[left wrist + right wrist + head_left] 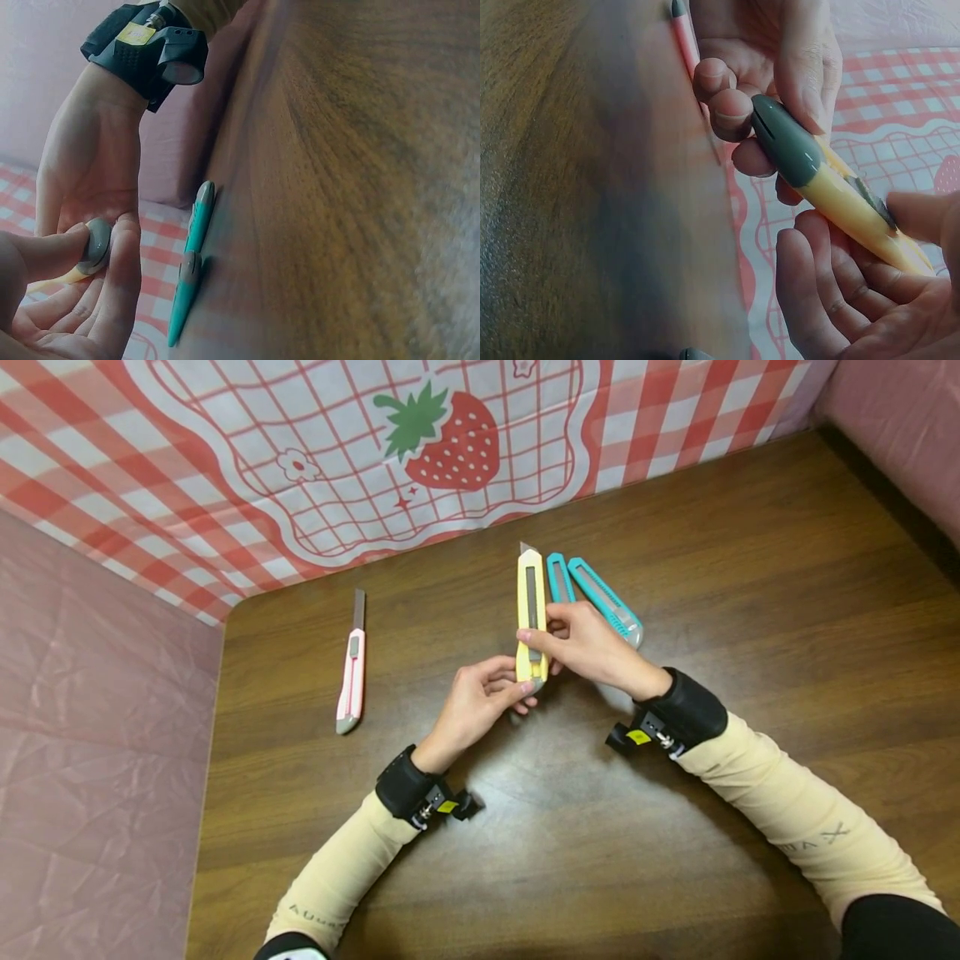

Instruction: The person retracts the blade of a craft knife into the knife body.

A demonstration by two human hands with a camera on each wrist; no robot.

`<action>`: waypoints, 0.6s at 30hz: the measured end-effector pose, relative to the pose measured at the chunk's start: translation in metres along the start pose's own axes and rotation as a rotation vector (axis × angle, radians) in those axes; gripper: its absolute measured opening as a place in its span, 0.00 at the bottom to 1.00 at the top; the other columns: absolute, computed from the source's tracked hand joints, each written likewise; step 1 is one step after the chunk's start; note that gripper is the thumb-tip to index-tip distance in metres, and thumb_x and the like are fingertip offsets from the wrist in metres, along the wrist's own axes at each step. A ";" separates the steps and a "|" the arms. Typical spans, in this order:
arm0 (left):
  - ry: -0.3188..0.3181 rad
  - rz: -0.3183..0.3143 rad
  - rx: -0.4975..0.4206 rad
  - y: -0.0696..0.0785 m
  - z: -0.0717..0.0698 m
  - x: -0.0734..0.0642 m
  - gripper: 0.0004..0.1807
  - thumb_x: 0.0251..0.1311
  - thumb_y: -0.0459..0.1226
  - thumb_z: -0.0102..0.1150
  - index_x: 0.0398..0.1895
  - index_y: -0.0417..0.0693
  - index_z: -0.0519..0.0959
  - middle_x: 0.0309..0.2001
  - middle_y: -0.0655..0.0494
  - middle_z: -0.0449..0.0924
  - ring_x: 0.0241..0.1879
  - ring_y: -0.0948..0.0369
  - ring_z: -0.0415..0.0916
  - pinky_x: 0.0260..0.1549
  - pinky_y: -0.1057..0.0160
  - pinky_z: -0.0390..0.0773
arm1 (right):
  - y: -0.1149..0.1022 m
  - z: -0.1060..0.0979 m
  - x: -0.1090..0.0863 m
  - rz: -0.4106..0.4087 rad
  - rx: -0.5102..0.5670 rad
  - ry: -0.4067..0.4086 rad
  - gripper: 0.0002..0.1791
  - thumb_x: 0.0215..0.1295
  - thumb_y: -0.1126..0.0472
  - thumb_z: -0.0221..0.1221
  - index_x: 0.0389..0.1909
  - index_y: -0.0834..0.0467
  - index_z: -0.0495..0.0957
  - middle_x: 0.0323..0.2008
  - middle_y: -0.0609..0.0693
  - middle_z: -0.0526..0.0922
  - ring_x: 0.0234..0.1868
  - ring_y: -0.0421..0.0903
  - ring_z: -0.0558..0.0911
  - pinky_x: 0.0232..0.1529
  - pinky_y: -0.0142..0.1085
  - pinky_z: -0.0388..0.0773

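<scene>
Both hands hold a yellow utility knife (531,602) above the table, its short blade tip (527,547) sticking out at the far end. My left hand (472,703) pinches the grey tail end (95,244) of it between thumb and fingers. Further up, my right hand (596,647) grips the body from the right, thumb on the front beside the dark slider (871,201). Behind the right hand lie two teal utility knives; the smaller one (560,577) is partly hidden by that hand, and the larger one (602,596) slants beside it.
To the left on the wooden table (285,810) lies a pink utility knife (352,685) with a long length of blade out, pointing away. A red-checked cloth with a strawberry (457,447) hangs along the back edge. Pink fabric (97,735) borders the left side.
</scene>
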State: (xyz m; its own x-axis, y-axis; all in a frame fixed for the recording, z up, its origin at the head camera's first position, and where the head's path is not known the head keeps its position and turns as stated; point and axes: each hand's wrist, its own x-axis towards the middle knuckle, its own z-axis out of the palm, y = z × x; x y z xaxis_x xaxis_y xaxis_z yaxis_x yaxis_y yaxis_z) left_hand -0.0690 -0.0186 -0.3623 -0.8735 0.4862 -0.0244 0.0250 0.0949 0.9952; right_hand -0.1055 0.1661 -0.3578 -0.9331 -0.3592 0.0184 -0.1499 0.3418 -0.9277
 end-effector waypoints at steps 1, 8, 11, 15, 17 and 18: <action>0.002 0.004 -0.001 0.000 0.000 0.000 0.11 0.57 0.23 0.56 0.44 0.26 0.74 0.33 0.26 0.77 0.28 0.39 0.77 0.26 0.36 0.80 | 0.000 -0.001 0.000 -0.010 0.003 -0.002 0.12 0.67 0.57 0.55 0.34 0.65 0.75 0.22 0.56 0.82 0.18 0.47 0.79 0.18 0.44 0.82; 0.012 0.014 -0.008 -0.002 0.001 0.000 0.11 0.57 0.23 0.56 0.43 0.26 0.74 0.33 0.26 0.77 0.28 0.38 0.77 0.25 0.36 0.79 | 0.002 -0.004 0.001 -0.035 0.046 -0.037 0.13 0.70 0.59 0.50 0.34 0.67 0.75 0.20 0.58 0.80 0.17 0.51 0.78 0.17 0.42 0.83; 0.015 0.011 -0.014 -0.002 0.001 0.000 0.11 0.57 0.23 0.56 0.43 0.26 0.74 0.33 0.26 0.77 0.28 0.38 0.77 0.25 0.34 0.79 | 0.002 -0.006 0.001 -0.022 0.059 -0.062 0.13 0.70 0.60 0.50 0.33 0.68 0.75 0.20 0.59 0.80 0.17 0.51 0.79 0.18 0.45 0.83; 0.020 0.009 -0.006 -0.002 0.001 0.000 0.11 0.57 0.23 0.56 0.43 0.26 0.74 0.33 0.27 0.78 0.28 0.38 0.77 0.25 0.35 0.79 | 0.002 -0.009 0.001 0.004 0.071 -0.089 0.12 0.69 0.61 0.51 0.33 0.68 0.75 0.21 0.59 0.81 0.19 0.51 0.80 0.21 0.47 0.84; 0.020 0.009 -0.008 -0.001 0.002 0.000 0.11 0.57 0.23 0.56 0.43 0.26 0.74 0.32 0.28 0.78 0.28 0.38 0.77 0.25 0.34 0.79 | 0.002 -0.009 0.002 0.016 0.081 -0.098 0.12 0.68 0.61 0.51 0.33 0.68 0.75 0.22 0.59 0.81 0.20 0.51 0.80 0.22 0.48 0.84; 0.021 0.010 -0.009 -0.001 0.002 0.000 0.11 0.57 0.23 0.56 0.43 0.26 0.74 0.32 0.28 0.78 0.28 0.38 0.77 0.25 0.34 0.78 | 0.002 -0.010 0.002 0.023 0.087 -0.101 0.12 0.68 0.61 0.51 0.33 0.68 0.75 0.23 0.59 0.81 0.20 0.52 0.80 0.23 0.48 0.84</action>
State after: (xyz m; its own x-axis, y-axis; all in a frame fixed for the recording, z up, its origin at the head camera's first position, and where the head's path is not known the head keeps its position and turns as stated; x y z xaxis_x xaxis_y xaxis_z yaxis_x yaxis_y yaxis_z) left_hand -0.0678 -0.0173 -0.3632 -0.8831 0.4691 -0.0129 0.0294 0.0829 0.9961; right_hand -0.1107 0.1745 -0.3563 -0.8975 -0.4396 -0.0366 -0.0959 0.2754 -0.9565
